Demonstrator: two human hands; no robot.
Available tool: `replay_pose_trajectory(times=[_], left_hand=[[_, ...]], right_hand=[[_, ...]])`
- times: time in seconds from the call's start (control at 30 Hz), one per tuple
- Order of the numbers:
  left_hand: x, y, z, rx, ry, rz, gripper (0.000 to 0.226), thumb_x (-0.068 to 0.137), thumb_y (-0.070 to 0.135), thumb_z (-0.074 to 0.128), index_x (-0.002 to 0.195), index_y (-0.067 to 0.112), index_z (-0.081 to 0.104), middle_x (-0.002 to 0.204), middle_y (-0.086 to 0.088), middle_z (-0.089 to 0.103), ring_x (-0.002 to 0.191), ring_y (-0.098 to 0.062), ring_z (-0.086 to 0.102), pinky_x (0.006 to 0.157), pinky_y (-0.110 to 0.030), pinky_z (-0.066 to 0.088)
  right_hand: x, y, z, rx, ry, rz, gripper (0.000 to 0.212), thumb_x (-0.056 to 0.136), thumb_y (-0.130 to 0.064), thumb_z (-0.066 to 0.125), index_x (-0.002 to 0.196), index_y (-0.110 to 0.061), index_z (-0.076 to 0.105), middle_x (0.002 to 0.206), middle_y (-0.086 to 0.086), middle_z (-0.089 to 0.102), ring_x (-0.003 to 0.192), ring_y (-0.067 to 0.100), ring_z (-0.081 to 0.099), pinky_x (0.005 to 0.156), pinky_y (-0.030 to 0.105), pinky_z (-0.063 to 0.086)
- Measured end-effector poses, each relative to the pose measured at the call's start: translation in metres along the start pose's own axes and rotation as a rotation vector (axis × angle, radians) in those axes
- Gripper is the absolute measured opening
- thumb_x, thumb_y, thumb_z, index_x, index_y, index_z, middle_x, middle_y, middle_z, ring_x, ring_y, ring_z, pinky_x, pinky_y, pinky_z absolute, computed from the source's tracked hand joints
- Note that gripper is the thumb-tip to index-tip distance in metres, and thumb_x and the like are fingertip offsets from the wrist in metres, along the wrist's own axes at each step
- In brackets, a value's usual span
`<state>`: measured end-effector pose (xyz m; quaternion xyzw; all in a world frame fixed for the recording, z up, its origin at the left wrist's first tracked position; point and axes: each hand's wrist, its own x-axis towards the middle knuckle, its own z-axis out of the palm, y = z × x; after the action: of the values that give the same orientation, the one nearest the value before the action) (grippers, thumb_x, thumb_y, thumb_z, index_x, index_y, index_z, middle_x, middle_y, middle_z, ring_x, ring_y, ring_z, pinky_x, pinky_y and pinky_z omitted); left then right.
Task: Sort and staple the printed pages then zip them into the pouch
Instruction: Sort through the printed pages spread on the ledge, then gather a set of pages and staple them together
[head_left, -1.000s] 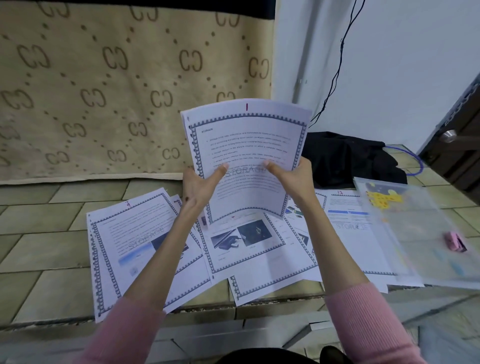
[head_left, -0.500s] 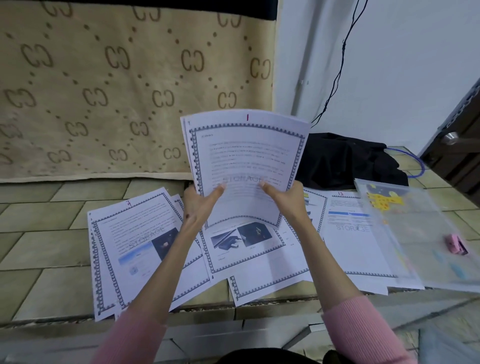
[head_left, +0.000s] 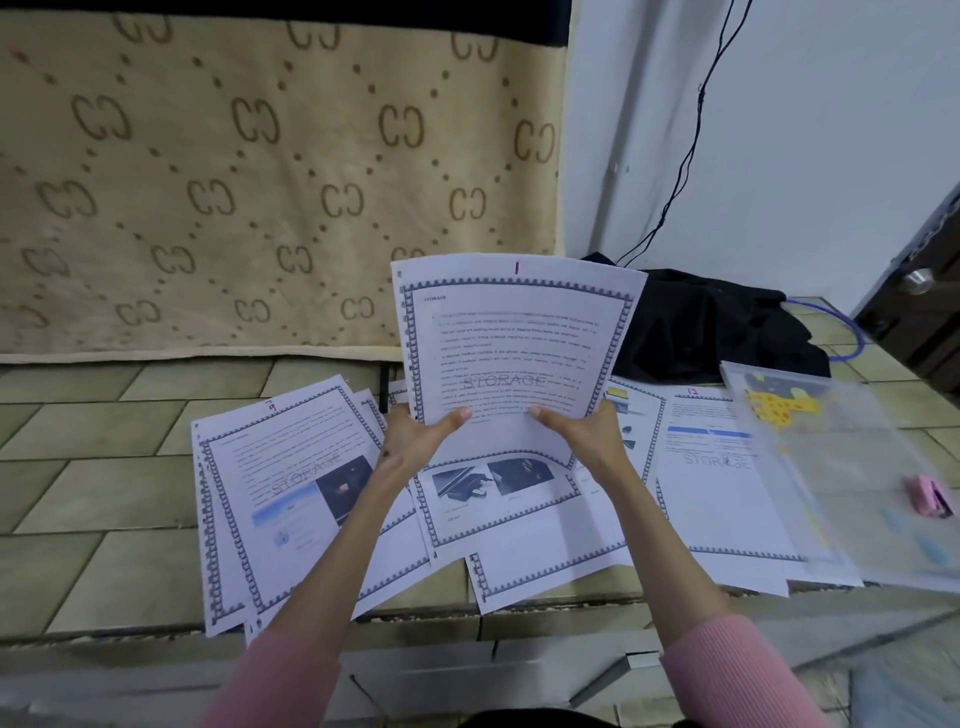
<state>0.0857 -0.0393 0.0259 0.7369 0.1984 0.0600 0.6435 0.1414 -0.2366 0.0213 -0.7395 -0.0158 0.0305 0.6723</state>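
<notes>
Both raised: left hand (head_left: 423, 441) and right hand (head_left: 584, 436) gripping page stack (head_left: 514, 353) by bottom edge, thumbs in front, fingers curled behind.

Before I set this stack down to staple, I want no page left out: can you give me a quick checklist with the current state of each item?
1. Both hands grip the held stack, left hand and right hand at its bottom edge: ok.
2. Page marked 1 on top: ok.
3. All pages gathered: not ok; page 9, page 12 and others lie on the floor.
4. Order of sheets behind page 1: cannot tell.
5. Pouch within reach at the right: ok.
6. Pink stapler at hand: ok, though whether it lies on or inside the pouch, cannot tell.
</notes>
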Motion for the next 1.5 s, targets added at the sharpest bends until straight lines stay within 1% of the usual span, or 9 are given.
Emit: replay_pose_trajectory(times=[0.3, 0.43, 0.57, 0.87, 1.07, 1.17, 1.27, 1.37, 1.5], left_hand=[[-0.006, -0.009, 0.013, -0.037, 0.008, -0.035, 0.045, 0.074, 0.028, 0.078, 0.11, 0.014, 0.054, 0.115, -0.005, 0.064, 0.105, -0.018, 0.057, 0.09, -0.022, 0.039], [-0.011, -0.002, 0.017, -0.03, -0.022, 0.003, 0.027, 0.081, 0.016, 0.072, 0.095, 0.025, 0.051, 0.104, 0.002, 0.059, 0.096, -0.013, 0.053, 0.089, -0.02, 0.038], [-0.012, -0.004, 0.019, -0.031, -0.044, 0.018, 0.034, 0.079, 0.016, 0.073, 0.109, 0.014, 0.059, 0.107, -0.002, 0.062, 0.098, -0.014, 0.055, 0.089, -0.02, 0.039], [-0.011, -0.009, 0.015, -0.008, -0.086, -0.01, 0.028, 0.074, 0.016, 0.077, 0.079, 0.026, 0.052, 0.097, 0.001, 0.06, 0.094, -0.016, 0.057, 0.086, -0.021, 0.04], [0.0, -0.003, 0.035, 0.079, -0.244, 0.046, 0.025, 0.071, 0.02, 0.08, 0.085, 0.026, 0.06, 0.09, 0.005, 0.066, 0.074, -0.003, 0.059, 0.061, -0.012, 0.049], [0.004, -0.001, 0.063, 0.051, -0.401, 0.057, 0.028, 0.074, 0.015, 0.077, 0.098, 0.023, 0.064, 0.105, 0.002, 0.067, 0.086, -0.005, 0.062, 0.068, -0.009, 0.05], [0.007, 0.004, 0.1, -0.086, -0.501, -0.048, 0.033, 0.077, 0.014, 0.073, 0.109, 0.015, 0.064, 0.113, -0.003, 0.066, 0.092, -0.011, 0.065, 0.081, -0.024, 0.054], [0.015, 0.006, 0.137, -0.206, -0.611, -0.163, 0.046, 0.072, 0.02, 0.074, 0.116, 0.012, 0.062, 0.118, -0.01, 0.066, 0.104, -0.025, 0.065, 0.094, -0.046, 0.05], [0.023, 0.005, 0.183, -0.175, -0.697, -0.182, 0.034, 0.085, 0.012, 0.064, 0.118, 0.01, 0.059, 0.113, -0.01, 0.066, 0.101, -0.027, 0.065, 0.088, -0.045, 0.053]], right_hand=[[-0.005, 0.007, -0.007, 0.01, 0.012, -0.016, 0.032, 0.072, -0.008, 0.08, 0.097, -0.019, 0.063, 0.094, -0.004, 0.067, 0.08, 0.001, 0.063, 0.063, 0.008, 0.051], [-0.003, 0.013, -0.012, -0.012, 0.025, -0.002, 0.036, 0.07, -0.01, 0.081, 0.102, -0.015, 0.065, 0.1, 0.0, 0.069, 0.084, 0.008, 0.065, 0.067, 0.012, 0.052], [-0.001, 0.018, -0.015, -0.026, 0.02, 0.033, 0.036, 0.071, -0.012, 0.081, 0.104, -0.012, 0.067, 0.098, 0.0, 0.068, 0.079, 0.001, 0.064, 0.062, 0.009, 0.052], [-0.001, 0.02, -0.022, -0.012, -0.037, 0.011, 0.029, 0.077, -0.015, 0.076, 0.104, -0.016, 0.066, 0.094, -0.008, 0.068, 0.082, -0.003, 0.064, 0.064, 0.007, 0.05], [-0.001, 0.017, -0.059, -0.058, -0.079, 0.029, 0.024, 0.074, -0.019, 0.078, 0.094, -0.026, 0.066, 0.092, -0.013, 0.07, 0.086, 0.0, 0.067, 0.082, 0.023, 0.055], [-0.006, 0.017, -0.093, -0.073, -0.032, 0.07, 0.025, 0.073, -0.019, 0.079, 0.095, -0.025, 0.067, 0.1, -0.002, 0.072, 0.093, 0.014, 0.069, 0.087, 0.035, 0.054], [-0.015, 0.02, -0.132, -0.139, 0.008, 0.127, 0.038, 0.07, -0.027, 0.081, 0.103, -0.014, 0.068, 0.099, 0.003, 0.073, 0.086, 0.012, 0.07, 0.079, 0.033, 0.057], [-0.027, 0.027, -0.165, -0.18, 0.009, 0.202, 0.026, 0.075, -0.019, 0.078, 0.094, -0.006, 0.067, 0.064, -0.012, 0.069, 0.056, -0.001, 0.063, 0.053, 0.016, 0.049], [-0.035, 0.045, -0.197, -0.156, 0.086, 0.257, 0.039, 0.073, -0.019, 0.08, 0.106, -0.002, 0.067, 0.101, 0.007, 0.072, 0.093, 0.022, 0.069, 0.083, 0.037, 0.057]])
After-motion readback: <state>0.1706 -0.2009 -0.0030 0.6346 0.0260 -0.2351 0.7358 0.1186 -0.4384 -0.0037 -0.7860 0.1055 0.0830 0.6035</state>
